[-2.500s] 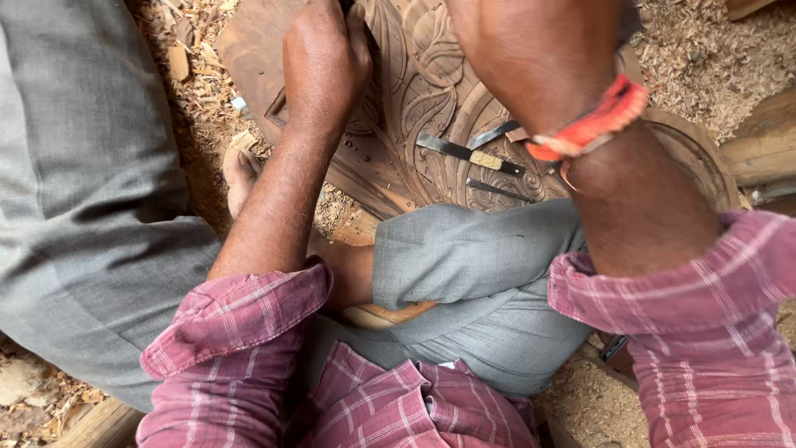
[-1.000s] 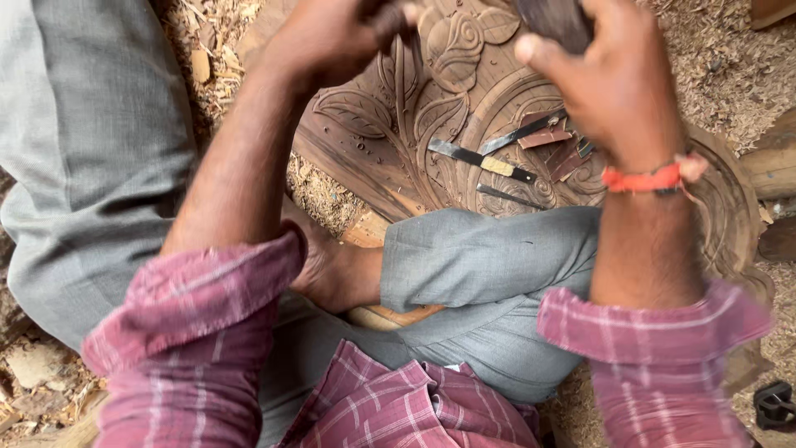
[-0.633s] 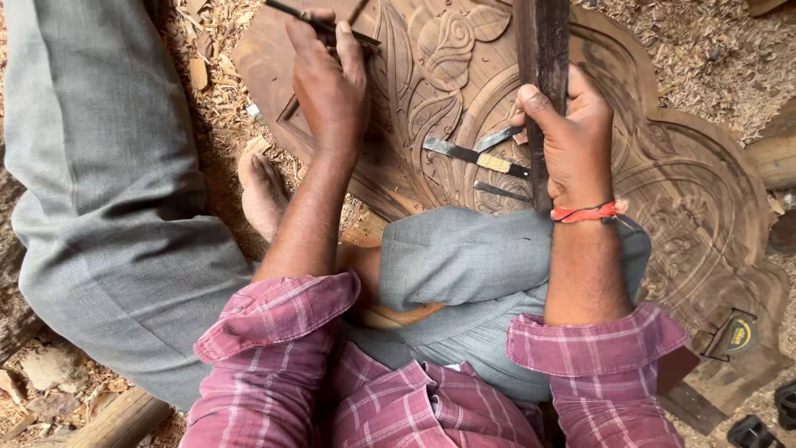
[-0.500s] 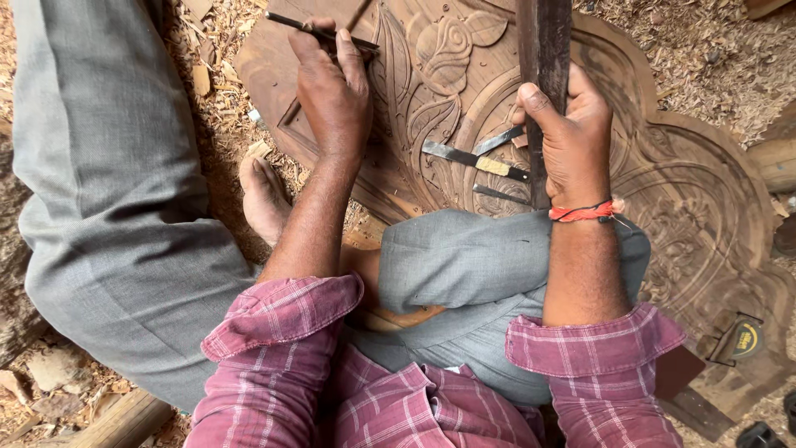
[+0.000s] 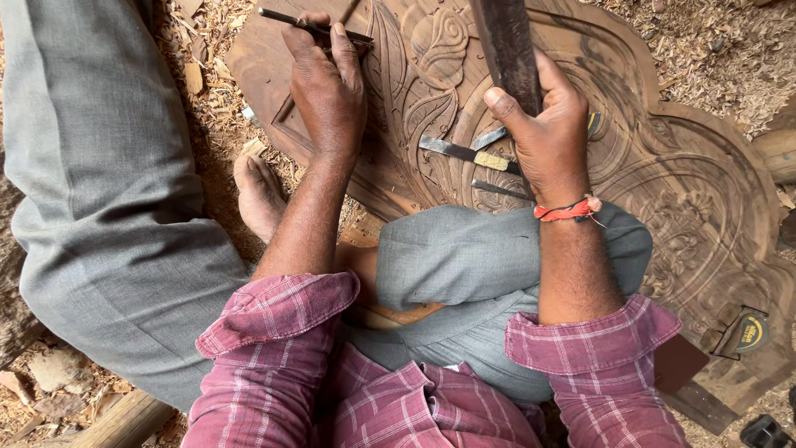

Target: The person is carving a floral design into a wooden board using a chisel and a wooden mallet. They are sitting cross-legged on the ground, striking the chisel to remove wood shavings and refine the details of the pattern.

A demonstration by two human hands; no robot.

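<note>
Wood shavings (image 5: 705, 50) covered the ground all around, and on them lay the carved wooden panel (image 5: 663, 166), broad and dark brown, its scalloped edge curling round raised leaves and a rose-like bloom near the top. The person sat right up against it, one grey-trousered knee (image 5: 473, 249) folded over the panel's near edge and a bare foot (image 5: 259, 195) tucked beside it. The left hand (image 5: 327, 87) was stretched forward over the flat, uncarved corner, fingers pinched tight round a thin metal chisel (image 5: 286, 17), which lay nearly level, one end poking out to the left and the other hidden at the carving. The right hand (image 5: 547, 141) was clenched firmly on a dark wooden mallet (image 5: 507, 46), a long flat-sided block held upright over the middle of the panel, thumb pressed along its side (a red thread band (image 5: 568, 211) circled that wrist). Both forearms were bare below rolled checked-pink sleeves (image 5: 282, 319). Just under the right hand, spare chisels (image 5: 464, 152) rested loose on the carved surface, one with a pale yellowish wrap. A small dark tape measure (image 5: 750, 332) sat at the panel's lower right edge.
</note>
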